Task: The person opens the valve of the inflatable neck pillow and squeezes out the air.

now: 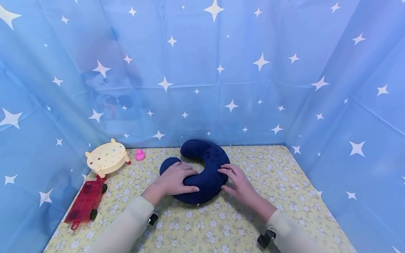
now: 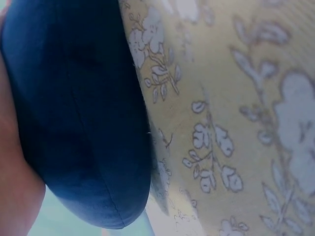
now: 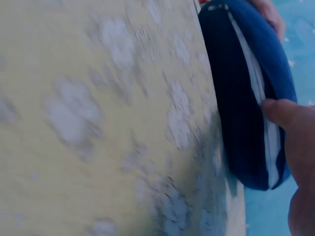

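In the head view, the left hand (image 1: 175, 178) hides part of the neck pillow (image 1: 216, 158), the sleeves (image 1: 124, 225) run off the bottom edge, and the pink object (image 1: 140, 155) is too small to identify. The right wrist view blurs the tabletop (image 3: 39, 162).

One neck pillow (image 1: 210, 179), two hands (image 1: 177, 179) (image 1: 238, 184), one pink toy (image 1: 140, 155), one red cart (image 1: 84, 202), one cream footed stand (image 1: 107, 157) and two black wrist devices (image 1: 153, 219) (image 1: 264, 239) are being shown.
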`<state>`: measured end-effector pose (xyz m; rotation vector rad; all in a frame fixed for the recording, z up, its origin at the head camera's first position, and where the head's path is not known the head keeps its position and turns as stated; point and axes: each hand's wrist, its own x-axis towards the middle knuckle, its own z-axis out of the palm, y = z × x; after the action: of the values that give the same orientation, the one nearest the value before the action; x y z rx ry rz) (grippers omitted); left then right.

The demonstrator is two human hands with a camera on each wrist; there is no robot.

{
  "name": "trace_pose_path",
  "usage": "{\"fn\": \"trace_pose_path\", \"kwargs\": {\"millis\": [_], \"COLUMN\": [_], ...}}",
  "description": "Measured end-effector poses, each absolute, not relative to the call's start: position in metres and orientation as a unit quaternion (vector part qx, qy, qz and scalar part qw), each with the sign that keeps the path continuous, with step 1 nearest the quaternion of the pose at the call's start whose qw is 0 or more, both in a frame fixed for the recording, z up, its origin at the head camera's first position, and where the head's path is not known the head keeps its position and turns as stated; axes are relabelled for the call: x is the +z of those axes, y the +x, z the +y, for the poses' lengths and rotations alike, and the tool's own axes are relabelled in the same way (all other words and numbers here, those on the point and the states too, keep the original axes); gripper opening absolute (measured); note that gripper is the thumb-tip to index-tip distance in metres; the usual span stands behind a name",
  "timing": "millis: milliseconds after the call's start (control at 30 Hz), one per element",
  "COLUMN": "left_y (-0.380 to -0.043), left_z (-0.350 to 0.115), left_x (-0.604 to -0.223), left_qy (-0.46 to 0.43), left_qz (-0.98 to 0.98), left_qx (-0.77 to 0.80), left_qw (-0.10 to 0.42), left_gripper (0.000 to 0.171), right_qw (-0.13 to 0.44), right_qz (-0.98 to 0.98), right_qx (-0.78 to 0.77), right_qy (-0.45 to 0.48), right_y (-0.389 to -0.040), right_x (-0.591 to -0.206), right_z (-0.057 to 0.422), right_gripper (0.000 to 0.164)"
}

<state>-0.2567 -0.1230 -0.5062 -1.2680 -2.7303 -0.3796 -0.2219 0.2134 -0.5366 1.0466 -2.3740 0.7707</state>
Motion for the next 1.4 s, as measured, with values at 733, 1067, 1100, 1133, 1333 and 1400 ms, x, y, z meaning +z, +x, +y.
{"fn": "trace_pose_path", "kwargs": {"millis": [733, 1067, 1100, 1133, 1333, 1400], "left_y": [-0.225, -0.22, -0.221, -0.222, -0.229, -0.23], "left_z": [-0.067, -0.024, -0.024, -0.024, -0.026, -0.026], "left_x": [-0.502, -0.505, -0.504, -0.503, -0.5, -0.499], "left_qy": [-0.391, -0.301, -0.299, -0.296, -0.284, -0.28], "left_qz": [-0.902, -0.925, -0.924, -0.925, -0.925, -0.923], "left_qx": [-0.165, -0.136, -0.139, -0.139, -0.173, -0.19], "left_qw": [0.08, 0.19, 0.192, 0.193, 0.186, 0.183], "left_gripper": [0.068, 0.024, 0.022, 0.021, 0.015, 0.013], "right_qw": [0.247, 0.283, 0.281, 0.278, 0.25, 0.253], "right_qz": [-0.832, -0.813, -0.814, -0.815, -0.831, -0.837], "right_qx": [0.298, 0.333, 0.337, 0.339, 0.332, 0.323], "right_qy": [0.398, 0.384, 0.381, 0.379, 0.369, 0.363], "right_y": [-0.244, -0.246, -0.246, -0.245, -0.245, -0.249], "right_x": [-0.539, -0.543, -0.542, -0.542, -0.537, -0.537], "right_z": [0.211, 0.2, 0.2, 0.2, 0.211, 0.214], "right_gripper": [0.042, 0.025, 0.024, 0.024, 0.025, 0.023]}}
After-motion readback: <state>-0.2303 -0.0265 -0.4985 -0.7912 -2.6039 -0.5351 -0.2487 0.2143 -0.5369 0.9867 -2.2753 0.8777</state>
